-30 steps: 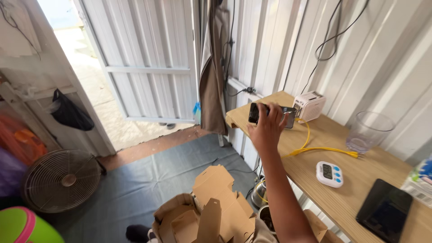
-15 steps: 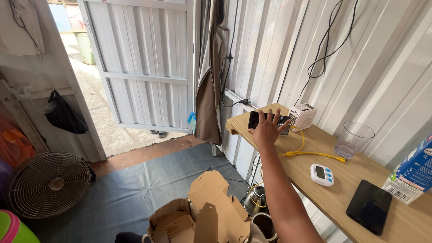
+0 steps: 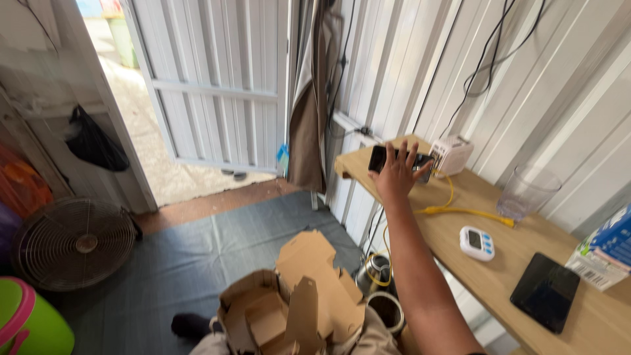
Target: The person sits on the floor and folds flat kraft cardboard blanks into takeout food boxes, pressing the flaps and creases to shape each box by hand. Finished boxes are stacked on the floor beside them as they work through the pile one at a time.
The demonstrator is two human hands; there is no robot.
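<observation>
My right hand (image 3: 396, 175) reaches out over the far end of the wooden table (image 3: 499, 276). Its fingers are spread across a black phone (image 3: 380, 158) that it holds lying sideways, low over the tabletop. I cannot tell whether the phone touches the wood. Just right of the hand stands a small white charger box (image 3: 451, 155) with a yellow cable (image 3: 465, 212) running from it. My left hand is out of sight. An open cardboard box (image 3: 296, 302) rests on my lap.
On the table are a white digital timer (image 3: 476, 242), a dark tablet (image 3: 545, 290), a clear plastic cup (image 3: 526, 191) and a blue-and-white carton (image 3: 608, 251). Metal pots (image 3: 374, 273) sit below. A floor fan (image 3: 73, 243), a green tub (image 3: 29, 325) and an open door (image 3: 210, 85) are on the left.
My right hand has carried the phone forward and down, from the air to the table's far end. My head has turned right, bringing the carton into view.
</observation>
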